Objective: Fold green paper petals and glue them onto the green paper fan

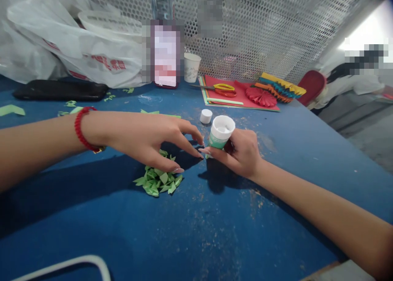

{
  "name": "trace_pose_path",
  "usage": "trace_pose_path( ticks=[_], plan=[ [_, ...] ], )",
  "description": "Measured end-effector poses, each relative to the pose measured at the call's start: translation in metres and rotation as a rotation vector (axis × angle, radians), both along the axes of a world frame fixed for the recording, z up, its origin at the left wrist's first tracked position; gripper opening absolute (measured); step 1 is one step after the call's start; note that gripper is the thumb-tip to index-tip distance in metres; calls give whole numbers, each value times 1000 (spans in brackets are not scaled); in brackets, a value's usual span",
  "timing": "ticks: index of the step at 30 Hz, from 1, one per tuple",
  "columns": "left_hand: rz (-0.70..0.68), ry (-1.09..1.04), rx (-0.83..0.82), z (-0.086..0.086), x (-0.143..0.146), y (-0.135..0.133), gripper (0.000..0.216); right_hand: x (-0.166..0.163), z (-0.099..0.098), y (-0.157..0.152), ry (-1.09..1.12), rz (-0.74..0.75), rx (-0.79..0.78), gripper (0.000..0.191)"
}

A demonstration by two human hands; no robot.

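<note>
My right hand (242, 152) is wrapped round an uncapped glue stick (221, 132), white-topped with a green label, held upright just above the blue table (215, 223). Its white cap (206, 116) stands on the table just behind. My left hand (150, 137), with a red bracelet on the wrist, reaches in from the left, fingers spread and curved, fingertips close to my right index finger and the glue stick's base. Under the left hand lies a pile of small folded green paper pieces (159, 180). Nothing shows between the left fingers.
At the back stand a phone (166, 55), a paper cup (192, 67), a white plastic bag (86, 47) and a black case (59, 90). Scissors (222, 88) lie on coloured paper sheets (239, 96) with folded paper fans (276, 90). Green scraps (12, 109) dot the left. A perforated metal screen (276, 27) backs the table.
</note>
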State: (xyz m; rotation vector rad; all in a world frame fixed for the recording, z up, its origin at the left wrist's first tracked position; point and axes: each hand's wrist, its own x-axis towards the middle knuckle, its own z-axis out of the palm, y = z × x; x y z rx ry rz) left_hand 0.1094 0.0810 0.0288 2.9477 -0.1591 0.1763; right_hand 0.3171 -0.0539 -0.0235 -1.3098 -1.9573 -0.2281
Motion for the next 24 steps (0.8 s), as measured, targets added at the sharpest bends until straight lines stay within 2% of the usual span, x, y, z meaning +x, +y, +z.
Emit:
trace_pose_path(
  ticks=[3,5,10,14,17,21,24],
  plan=[
    [-115,161,-57,1,0,3,36,0,0,0,6,60,9,41],
    [-103,168,-68,2,0,3,34,0,0,0,13,92,1,40],
    [-80,164,-108,5,1,1,37,2,0,2,32,7,-18,38],
    [-87,147,-125,6,1,0,33,3,1,1,82,70,-98,41],
    [-94,144,-88,3,2,0,33,3,2,0,215,3,-104,42],
    [-87,40,-25,-6,5,-4,25,5,0,3,487,-104,-23,41],
    [0,-104,6,-11,9,-11,17,6,-3,7,580,-139,25,40]
  ],
)
